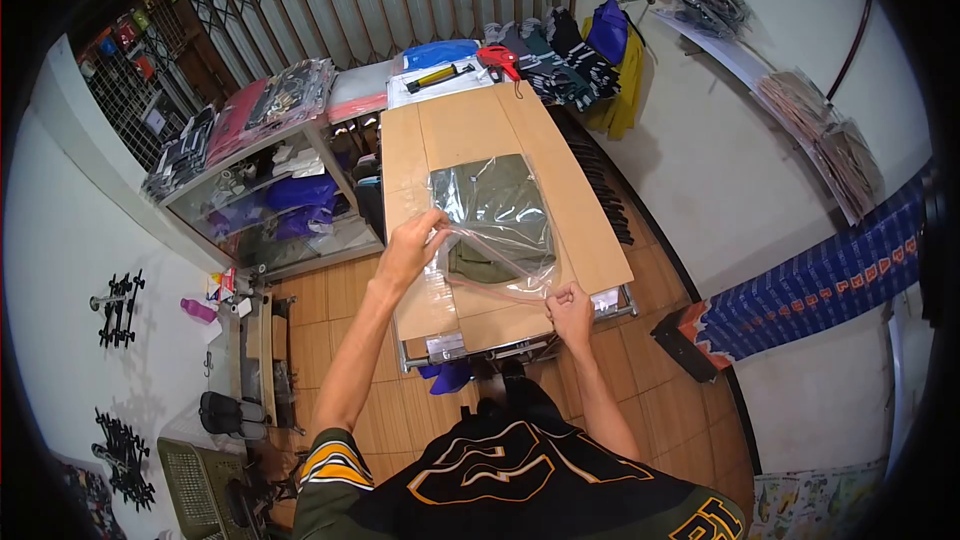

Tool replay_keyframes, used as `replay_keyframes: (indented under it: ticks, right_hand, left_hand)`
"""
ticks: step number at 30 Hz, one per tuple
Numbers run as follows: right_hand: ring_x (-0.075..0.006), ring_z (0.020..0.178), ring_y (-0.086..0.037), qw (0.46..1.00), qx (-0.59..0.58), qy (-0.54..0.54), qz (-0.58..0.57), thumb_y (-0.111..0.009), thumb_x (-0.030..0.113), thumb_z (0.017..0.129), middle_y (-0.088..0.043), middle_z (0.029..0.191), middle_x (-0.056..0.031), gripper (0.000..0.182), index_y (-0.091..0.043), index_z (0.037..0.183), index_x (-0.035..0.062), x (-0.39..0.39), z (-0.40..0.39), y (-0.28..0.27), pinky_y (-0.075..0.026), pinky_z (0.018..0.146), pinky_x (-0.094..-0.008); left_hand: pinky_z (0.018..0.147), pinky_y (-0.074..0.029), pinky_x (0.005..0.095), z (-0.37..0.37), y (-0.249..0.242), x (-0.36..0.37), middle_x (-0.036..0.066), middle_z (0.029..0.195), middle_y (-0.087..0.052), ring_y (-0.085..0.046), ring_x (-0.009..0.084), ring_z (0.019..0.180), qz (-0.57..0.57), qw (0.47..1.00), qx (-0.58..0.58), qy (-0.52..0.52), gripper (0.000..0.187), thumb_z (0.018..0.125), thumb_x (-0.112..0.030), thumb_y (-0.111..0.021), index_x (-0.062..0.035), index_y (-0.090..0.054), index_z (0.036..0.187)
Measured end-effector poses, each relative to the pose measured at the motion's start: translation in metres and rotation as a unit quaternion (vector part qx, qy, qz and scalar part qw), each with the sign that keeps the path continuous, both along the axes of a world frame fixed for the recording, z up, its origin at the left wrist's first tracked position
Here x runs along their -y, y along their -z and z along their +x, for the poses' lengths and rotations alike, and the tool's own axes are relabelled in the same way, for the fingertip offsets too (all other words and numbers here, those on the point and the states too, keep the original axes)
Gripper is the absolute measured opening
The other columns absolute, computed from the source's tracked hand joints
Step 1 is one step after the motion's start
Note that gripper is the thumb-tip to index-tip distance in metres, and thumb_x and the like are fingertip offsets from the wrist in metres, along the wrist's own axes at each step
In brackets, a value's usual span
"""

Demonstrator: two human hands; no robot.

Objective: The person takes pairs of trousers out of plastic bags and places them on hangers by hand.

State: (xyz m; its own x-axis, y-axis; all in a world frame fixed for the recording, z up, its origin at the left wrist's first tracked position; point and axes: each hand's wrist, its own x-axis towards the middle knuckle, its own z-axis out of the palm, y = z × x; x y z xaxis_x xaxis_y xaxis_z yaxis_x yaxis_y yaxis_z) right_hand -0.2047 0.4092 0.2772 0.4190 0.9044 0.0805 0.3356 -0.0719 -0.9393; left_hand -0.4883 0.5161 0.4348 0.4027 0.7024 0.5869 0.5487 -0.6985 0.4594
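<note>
A folded olive-green garment (488, 192) lies flat inside a clear plastic bag (497, 248) on the table (470, 133). The near edge of the bag has a pinkish strip along it. My left hand (413, 243) pinches the bag at its left side, thumb and fingers closed on the film. At the near right corner, my right hand (569, 313) grips the bag's edge with fingers curled together. Between my hands the plastic is lifted and wrinkled, with light glinting off it.
At the table's far end lie a red tape dispenser (498, 62) and a yellow-and-black tool (440, 77). A glass cabinet (265, 195) topped with packaged clothes stands left. Dark hangers (603, 190) line the right side. A long blue box (805, 290) leans at the right.
</note>
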Motion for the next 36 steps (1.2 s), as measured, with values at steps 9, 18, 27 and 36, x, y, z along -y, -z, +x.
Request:
replay_keyframes:
  ticks: [9, 18, 27, 36]
  right_hand:
    - [-0.0083, 0.05, -0.056, 0.998, 0.002, 0.039, 0.046, -0.069, 0.006, 0.081, -0.059, 0.056, -0.0043, 0.025, -0.053, 0.063, 0.0009, 0.017, -0.007, -0.019, -0.043, 0.047, -0.0257]
    - [-0.0209, 0.056, -0.062, 0.978, 0.109, -0.149, 0.093, -0.066, 0.011, 0.084, -0.065, 0.067, -0.0134, 0.02, -0.072, 0.102, 0.0045, 0.016, -0.061, -0.043, -0.05, 0.056, -0.0336]
    - [-0.0315, 0.11, -0.051, 0.919, 0.338, -0.177, 0.103, -0.067, 0.017, 0.078, -0.058, 0.115, -0.0114, 0.033, -0.067, 0.11, 0.0115, -0.037, -0.057, -0.034, -0.04, 0.092, -0.0487]
    - [-0.025, 0.087, -0.054, 0.878, 0.399, -0.201, 0.17, -0.067, 0.02, 0.078, -0.055, 0.086, -0.0059, 0.014, -0.061, 0.088, 0.0121, -0.067, -0.043, -0.011, -0.036, 0.079, -0.0461]
  left_hand:
    - [0.07, -0.053, 0.0345, 0.018, -0.019, 0.019, 0.01, 0.083, -0.067, -0.066, 0.0268, 0.08, -0.01, 0.997, -0.049, 0.054, 0.017, 0.077, -0.004, -0.075, -0.0048, -0.063, 0.089]
    - [0.084, -0.051, 0.0379, 0.031, -0.001, 0.0, 0.014, 0.096, -0.067, -0.064, 0.0299, 0.093, -0.171, 0.979, -0.036, 0.101, 0.041, 0.079, -0.027, -0.079, -0.0028, -0.062, 0.107]
    - [0.104, -0.039, 0.0459, 0.025, 0.075, -0.114, 0.023, 0.135, -0.05, -0.045, 0.0409, 0.127, -0.193, 0.97, -0.12, -0.086, 0.068, 0.083, -0.041, -0.073, 0.0009, -0.049, 0.131]
    - [0.106, -0.03, 0.0634, 0.035, 0.098, -0.179, 0.015, 0.143, -0.046, -0.036, 0.0348, 0.136, -0.206, 0.931, -0.228, -0.197, 0.077, 0.085, -0.059, -0.061, -0.0025, -0.048, 0.135]
